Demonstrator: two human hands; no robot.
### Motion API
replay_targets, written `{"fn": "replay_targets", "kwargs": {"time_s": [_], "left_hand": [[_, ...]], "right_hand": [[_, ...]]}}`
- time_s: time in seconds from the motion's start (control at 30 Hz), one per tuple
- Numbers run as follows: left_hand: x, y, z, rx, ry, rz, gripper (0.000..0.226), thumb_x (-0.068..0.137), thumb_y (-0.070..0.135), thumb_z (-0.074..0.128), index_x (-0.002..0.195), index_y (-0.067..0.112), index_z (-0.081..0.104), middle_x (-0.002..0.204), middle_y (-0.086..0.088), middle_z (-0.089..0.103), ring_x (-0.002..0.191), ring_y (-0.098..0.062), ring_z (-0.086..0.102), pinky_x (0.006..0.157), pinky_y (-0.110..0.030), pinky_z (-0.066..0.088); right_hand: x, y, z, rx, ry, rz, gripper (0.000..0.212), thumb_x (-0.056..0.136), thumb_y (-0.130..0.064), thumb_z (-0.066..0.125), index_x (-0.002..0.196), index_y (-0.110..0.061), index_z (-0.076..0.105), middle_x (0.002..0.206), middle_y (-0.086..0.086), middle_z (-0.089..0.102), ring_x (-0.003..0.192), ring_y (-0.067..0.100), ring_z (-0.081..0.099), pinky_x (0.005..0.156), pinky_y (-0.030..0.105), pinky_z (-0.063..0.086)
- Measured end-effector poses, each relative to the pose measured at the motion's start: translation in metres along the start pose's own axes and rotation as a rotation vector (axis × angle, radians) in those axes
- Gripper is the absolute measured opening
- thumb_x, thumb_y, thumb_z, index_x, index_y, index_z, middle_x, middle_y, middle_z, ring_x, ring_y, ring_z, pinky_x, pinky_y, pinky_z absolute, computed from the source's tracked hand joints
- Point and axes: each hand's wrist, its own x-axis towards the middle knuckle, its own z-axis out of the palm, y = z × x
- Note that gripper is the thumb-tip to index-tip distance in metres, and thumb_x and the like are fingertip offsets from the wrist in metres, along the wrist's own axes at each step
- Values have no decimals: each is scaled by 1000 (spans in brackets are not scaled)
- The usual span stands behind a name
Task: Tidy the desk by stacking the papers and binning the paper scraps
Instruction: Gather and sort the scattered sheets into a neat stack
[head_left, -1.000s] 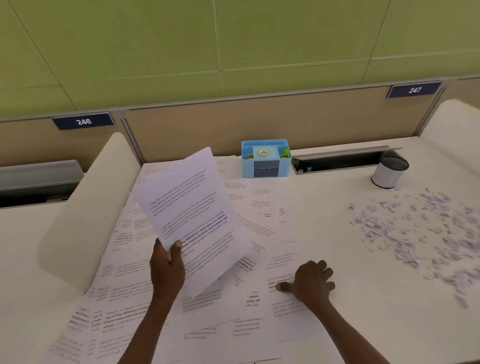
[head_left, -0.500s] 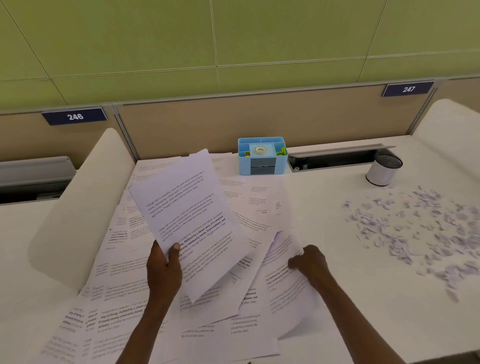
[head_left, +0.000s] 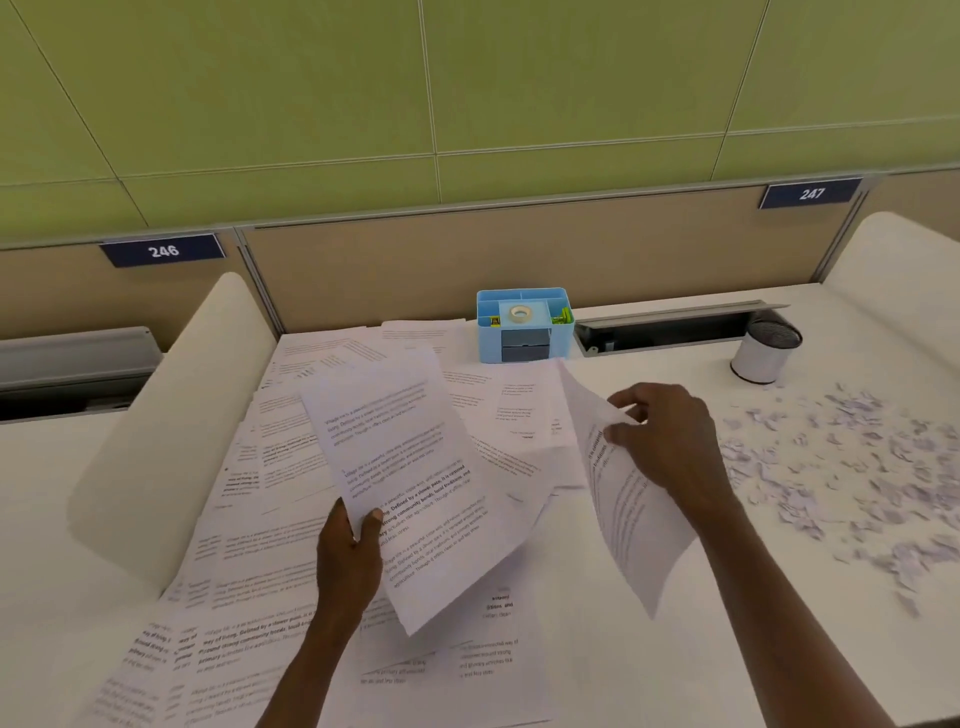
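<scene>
**Paper-gathering step, sheet in each hand**

Desk (head_left: 623, 649) is white, with loose papers (head_left: 291, 467) fanned over its left and middle, many still flat. Paper scraps (head_left: 841, 467) lie scattered on the right, untouched. Held stack (head_left: 410, 483) is tilted up over the spread, left hand (head_left: 345, 561) pinching its lower edge, thumb on top. Single sheet (head_left: 623, 499) is lifted clear, right hand (head_left: 665, 441) pinching its upper edge between thumb and curled fingers. Blue organizer (head_left: 524, 325) and white cup (head_left: 763, 351) stand at the back (cup may be the bin, can't tell).

Step in hand: stacking, early. Next move likely calls for laying the sheet onto the stack with edges squared.
</scene>
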Motion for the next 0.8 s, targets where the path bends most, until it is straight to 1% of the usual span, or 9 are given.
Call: {"fn": "replay_targets", "kwargs": {"time_s": [0.1,0.17,0.27,0.37,0.43,0.53,0.6,0.7,0.8], "left_hand": [[-7,-4,12,-51,-76,-67,41,97,8,58,136,11,51,130,-7,60,122,-26,56,103,-42,47],[-18,-5,24,-76,-136,-105,37,97,7,57,134,13,53,127,-3,62,118,-24,58,101,-39,47],[-27,-3,37,-125,-189,-201,32,98,6,55,126,20,56,122,-1,66,112,-21,63,96,-42,52],[-28,3,39,-167,-210,-244,29,98,7,54,121,23,59,118,3,69,106,-18,66,92,-45,56],[-28,8,35,-207,-227,-237,29,99,8,54,123,22,61,117,2,71,105,-18,68,91,-47,57],[-26,19,24,-312,-317,-158,26,99,10,56,119,24,66,112,-1,74,103,-19,71,78,-36,61],[-24,22,15,-338,-361,-141,23,97,14,61,116,26,69,110,-4,75,101,-24,72,70,-32,60],[-20,22,9,-359,-386,-170,24,91,19,69,112,30,71,111,-4,75,102,-25,72,77,-39,61],[-19,21,4,-335,-424,-142,30,91,11,67,111,33,71,110,-5,75,101,-26,72,77,-44,61]], "right_hand": [[-5,-30,-15,74,-92,-60,19,80,-30,76,97,-30,66,86,-13,63,55,6,63,50,17,43],[-10,-38,-26,296,-163,-81,16,78,-27,78,89,-29,67,83,-15,71,58,9,69,52,21,52],[-12,-44,-35,705,-229,-56,20,73,-17,82,90,-21,73,84,-4,76,69,18,74,60,29,58],[-6,-43,-26,888,-248,13,24,70,-10,81,92,-15,73,87,4,76,78,26,74,73,37,60],[-3,-37,-10,888,-259,74,25,71,-9,81,94,-15,72,88,5,76,80,28,73,79,41,59],[-5,-22,23,806,-281,156,27,72,-12,81,97,-15,70,89,7,75,76,26,74,78,43,60],[-10,-10,47,721,-282,176,28,73,-14,81,98,-14,69,88,10,74,75,26,73,78,45,60],[-17,4,76,522,-274,162,32,74,-28,80,100,-17,66,96,3,71,82,19,69,78,38,58],[-13,10,90,355,-319,130,52,73,-48,78,110,-18,57,108,-5,60,97,14,58,78,28,44]]}}
